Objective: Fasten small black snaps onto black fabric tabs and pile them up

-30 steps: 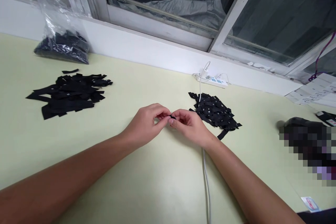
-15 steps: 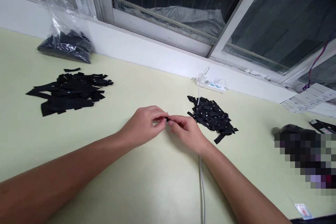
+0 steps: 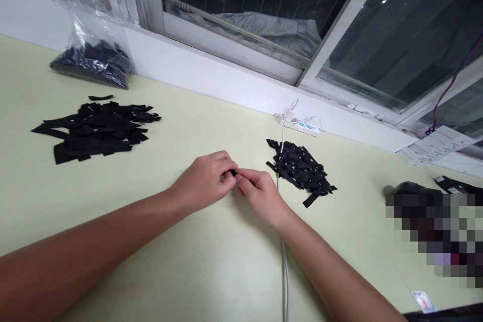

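Black label piece [image 3: 233, 173] sits pinched between left hand [image 3: 206, 181] and right hand [image 3: 258, 195], mostly hidden by fingers, orientation unclear; label pile [image 3: 300, 170] and white cable [image 3: 284, 271] lie just beside.

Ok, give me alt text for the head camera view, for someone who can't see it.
Two bare hands, left hand and right hand, pinch one small black piece between their fingertips above a pale green table. Piles of black pieces lie left and right, below a window.
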`<state>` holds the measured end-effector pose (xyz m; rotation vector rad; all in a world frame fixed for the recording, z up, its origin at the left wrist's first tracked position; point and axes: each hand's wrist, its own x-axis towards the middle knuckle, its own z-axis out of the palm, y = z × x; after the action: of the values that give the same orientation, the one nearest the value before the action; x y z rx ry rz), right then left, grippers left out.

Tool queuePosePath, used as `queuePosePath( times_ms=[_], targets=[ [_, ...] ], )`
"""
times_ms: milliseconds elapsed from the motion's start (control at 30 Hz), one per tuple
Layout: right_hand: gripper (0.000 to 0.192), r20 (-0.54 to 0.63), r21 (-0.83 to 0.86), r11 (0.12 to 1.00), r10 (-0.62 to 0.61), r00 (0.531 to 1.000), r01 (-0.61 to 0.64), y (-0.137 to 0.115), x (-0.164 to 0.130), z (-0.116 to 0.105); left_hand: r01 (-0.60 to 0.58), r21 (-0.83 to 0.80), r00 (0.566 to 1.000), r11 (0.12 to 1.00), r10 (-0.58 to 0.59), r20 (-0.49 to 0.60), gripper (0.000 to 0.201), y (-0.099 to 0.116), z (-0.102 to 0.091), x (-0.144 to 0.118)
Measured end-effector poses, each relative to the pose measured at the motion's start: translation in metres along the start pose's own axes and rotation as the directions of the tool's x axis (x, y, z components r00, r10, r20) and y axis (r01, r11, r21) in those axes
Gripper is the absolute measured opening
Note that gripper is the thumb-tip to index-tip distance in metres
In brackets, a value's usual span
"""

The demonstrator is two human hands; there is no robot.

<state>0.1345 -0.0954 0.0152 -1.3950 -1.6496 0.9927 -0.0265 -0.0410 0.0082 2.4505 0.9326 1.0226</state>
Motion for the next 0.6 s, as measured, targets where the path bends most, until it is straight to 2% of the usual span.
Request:
queuePosePath(
  times_ms=[333,467,600],
  targets=[
    [0.026,0.001,0.046,0.999,-0.004,1.000,0.004,-0.002,-0.002,0.002,0.151,-0.178,0.987,0.972,-0.158,-0.022,0.025,-0.003,0.001,0.003],
    [0.025,-0.077,0.026,0.999,0.020,0.997,-0.018,0.005,0.003,-0.001,0.123,-0.228,0.992,0.966,-0.128,-0.007,0.025,-0.004,0.002,0.003],
    [0.026,-0.091,-0.016,0.999,0.033,0.995,-0.035,0.012,0.007,-0.008,0.098,-0.209,0.995,0.973,-0.093,0.031,0.023,-0.008,0.002,0.003]
  ],
)
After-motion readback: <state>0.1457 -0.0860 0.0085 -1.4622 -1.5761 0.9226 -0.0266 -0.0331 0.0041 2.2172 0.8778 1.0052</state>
